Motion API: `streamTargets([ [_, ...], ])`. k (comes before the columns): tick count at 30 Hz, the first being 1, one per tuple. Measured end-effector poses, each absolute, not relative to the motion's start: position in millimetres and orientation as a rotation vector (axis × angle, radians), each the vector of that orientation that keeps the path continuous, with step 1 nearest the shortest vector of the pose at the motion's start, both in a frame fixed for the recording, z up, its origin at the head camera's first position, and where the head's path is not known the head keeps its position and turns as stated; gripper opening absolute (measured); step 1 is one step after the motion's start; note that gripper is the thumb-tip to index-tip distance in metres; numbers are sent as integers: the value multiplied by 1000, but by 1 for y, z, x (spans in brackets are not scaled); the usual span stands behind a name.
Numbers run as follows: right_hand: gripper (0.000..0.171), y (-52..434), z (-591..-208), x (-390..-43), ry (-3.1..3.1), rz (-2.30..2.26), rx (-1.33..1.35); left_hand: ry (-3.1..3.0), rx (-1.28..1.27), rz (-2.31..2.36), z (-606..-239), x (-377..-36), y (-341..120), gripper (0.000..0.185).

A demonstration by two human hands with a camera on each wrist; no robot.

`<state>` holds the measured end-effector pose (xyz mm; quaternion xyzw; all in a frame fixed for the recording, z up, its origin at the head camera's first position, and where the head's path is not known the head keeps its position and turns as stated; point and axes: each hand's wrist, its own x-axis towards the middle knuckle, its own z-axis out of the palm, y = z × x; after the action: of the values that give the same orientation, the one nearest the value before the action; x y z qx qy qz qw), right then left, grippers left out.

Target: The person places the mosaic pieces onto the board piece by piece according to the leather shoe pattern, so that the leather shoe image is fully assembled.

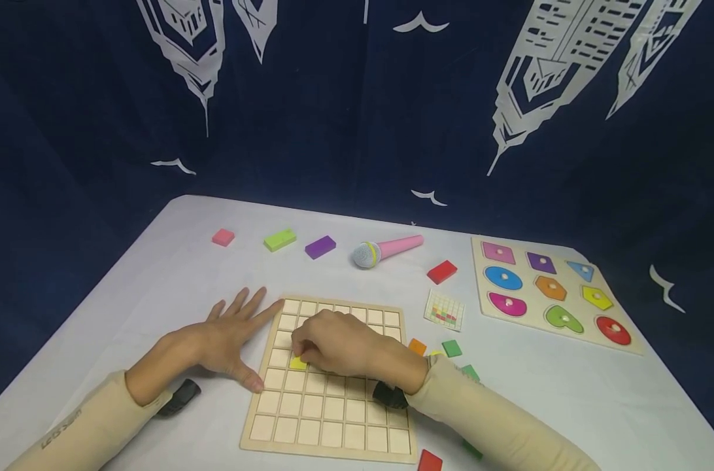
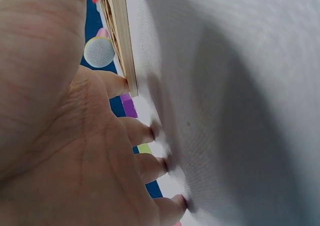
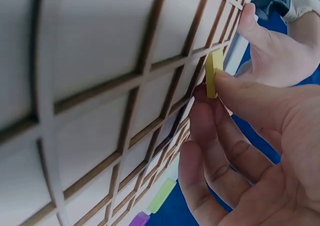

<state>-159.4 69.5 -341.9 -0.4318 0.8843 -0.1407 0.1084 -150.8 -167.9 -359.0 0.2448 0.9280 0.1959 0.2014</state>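
A wooden grid board point(image 1: 333, 407) of square cells lies flat on the table. Over its left part, my right hand point(image 1: 339, 343) pinches a yellow square tile point(image 1: 298, 363) between thumb and fingers. In the right wrist view the yellow tile point(image 3: 212, 73) stands tilted at the grid's dividers, its lower edge by a cell. My left hand point(image 1: 224, 343) is spread beside the board's left edge, with thumb and index finger touching the frame. Its other fingertips point(image 2: 177, 202) rest on the white cloth in the left wrist view.
Right of the board lie an orange tile point(image 1: 417, 347), green tiles point(image 1: 452, 348), a red tile point(image 1: 430, 460) and a pattern card point(image 1: 444, 310). Behind are pink point(image 1: 223, 237), lime point(image 1: 280, 240), purple point(image 1: 320, 247) and red point(image 1: 442, 272) blocks, and a toy microphone point(image 1: 386, 251). A shape puzzle point(image 1: 557, 294) lies far right.
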Motion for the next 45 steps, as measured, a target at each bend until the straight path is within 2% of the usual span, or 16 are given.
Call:
streamTargets([
  [12, 12, 85, -339, -148, 2542, -196, -1473, 2586, 679, 548, -363, -151, -168, 137],
  [16, 15, 98, -337, -141, 2532, -193, -1458, 2585, 677, 534, -364, -151, -167, 136],
  [24, 30, 152, -331, -140, 2575, -446, -1236, 2581, 669, 536, -365, -152, -165, 136],
  [34, 34, 232, -326, -146, 2751, -539, -966, 2579, 651, 517, -361, -151, -162, 131],
  [45, 37, 260, -334, -147, 2775, -449, -643, 2577, 637, 511, -359, -151, -162, 130],
])
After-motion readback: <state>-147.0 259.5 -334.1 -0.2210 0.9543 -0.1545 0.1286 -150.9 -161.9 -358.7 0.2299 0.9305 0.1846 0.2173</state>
